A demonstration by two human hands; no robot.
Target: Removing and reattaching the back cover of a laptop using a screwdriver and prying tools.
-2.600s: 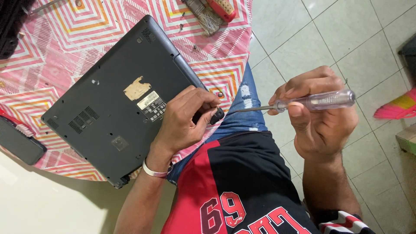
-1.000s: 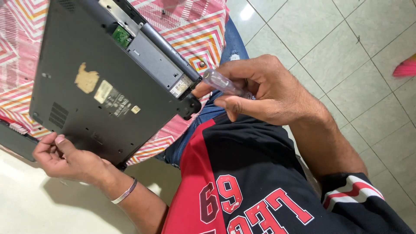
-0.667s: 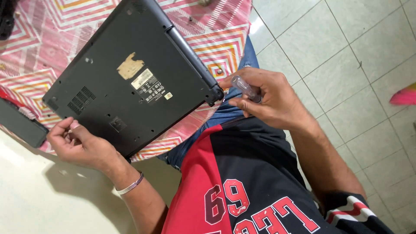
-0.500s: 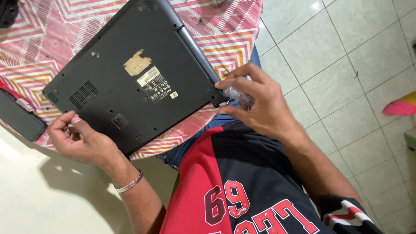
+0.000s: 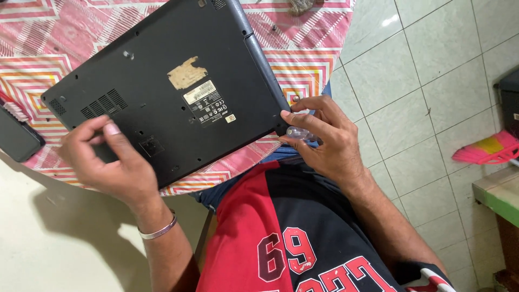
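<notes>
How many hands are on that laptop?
2. The left hand rests on the laptop near its front-left edge; the right hand, holding a clear screwdriver handle, touches its right corner.

White and black rectangular labels [image 5: 208, 103] mid-underside of black laptop [image 5: 140, 70].

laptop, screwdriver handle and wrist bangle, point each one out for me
laptop [image 5: 162, 70], head view, on its dark underside above the torn label
screwdriver handle [image 5: 300, 132], head view, on the clear plastic in the right hand
wrist bangle [image 5: 158, 232], head view, on the silver band
</notes>
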